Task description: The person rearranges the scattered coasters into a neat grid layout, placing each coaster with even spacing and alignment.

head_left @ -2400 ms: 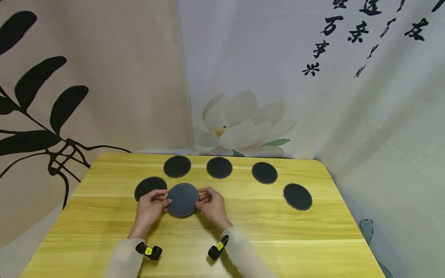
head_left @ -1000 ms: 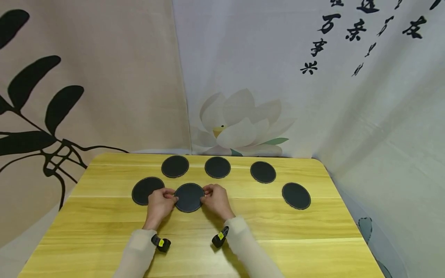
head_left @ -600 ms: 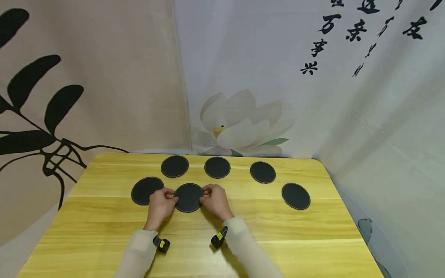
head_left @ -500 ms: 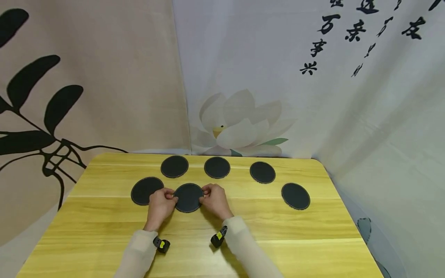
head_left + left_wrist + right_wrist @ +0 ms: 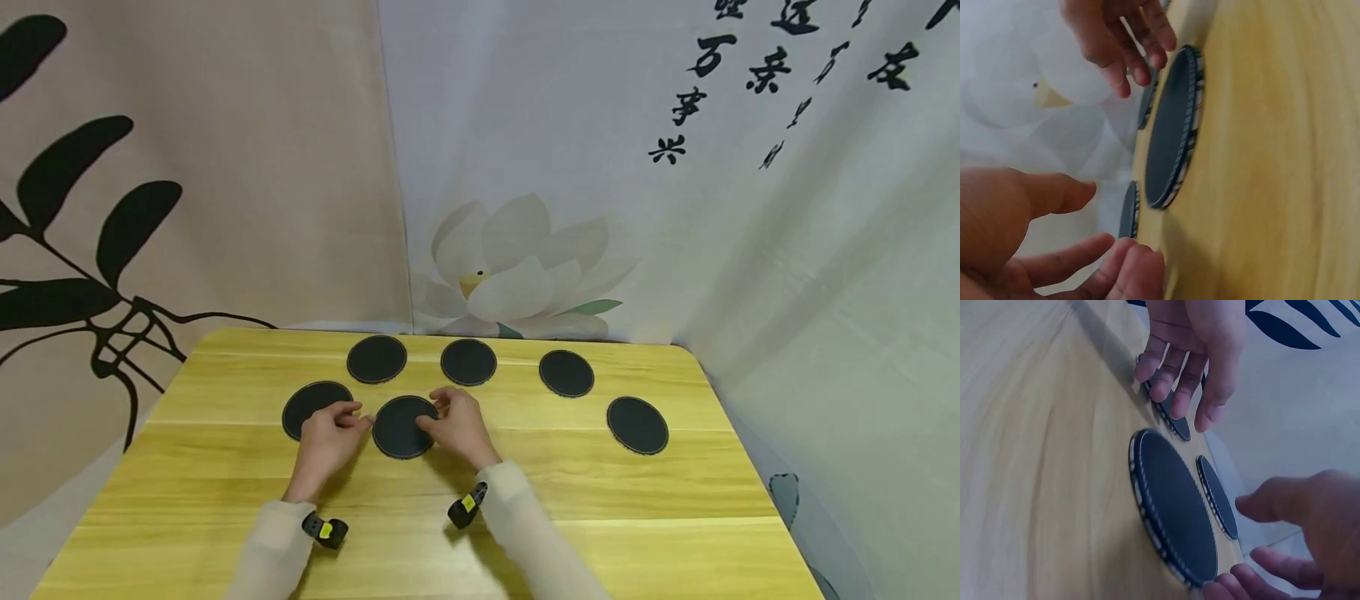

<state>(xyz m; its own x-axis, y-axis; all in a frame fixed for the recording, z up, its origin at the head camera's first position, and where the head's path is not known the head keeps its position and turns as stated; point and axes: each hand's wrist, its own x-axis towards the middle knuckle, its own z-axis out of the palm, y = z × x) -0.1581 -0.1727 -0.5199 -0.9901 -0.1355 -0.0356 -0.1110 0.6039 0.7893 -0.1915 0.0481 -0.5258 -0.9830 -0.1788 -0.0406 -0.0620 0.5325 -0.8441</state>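
Observation:
A round black coaster with a stitched, patterned rim lies flat on the wooden table, between the two hands. My left hand hovers just left of it, thumb and fingers parted around nothing; it overlaps another black coaster at the far left. On the other side, my right hand hangs over the coaster's right edge, its thumb overlapping the disc in the head view. In the right wrist view the middle coaster shows whole, with the fingers of the right hand spread beside it.
Along the back of the table stand three more black coasters in an arc: one coaster, a middle one and a right one. A further coaster lies to the right. Behind the table hangs a printed curtain.
Both hands first held the coaster by its sides, shifted it slightly right and laid it flat. Now they have let go; the left hand has drawn away leftward and the right has lifted slightly.

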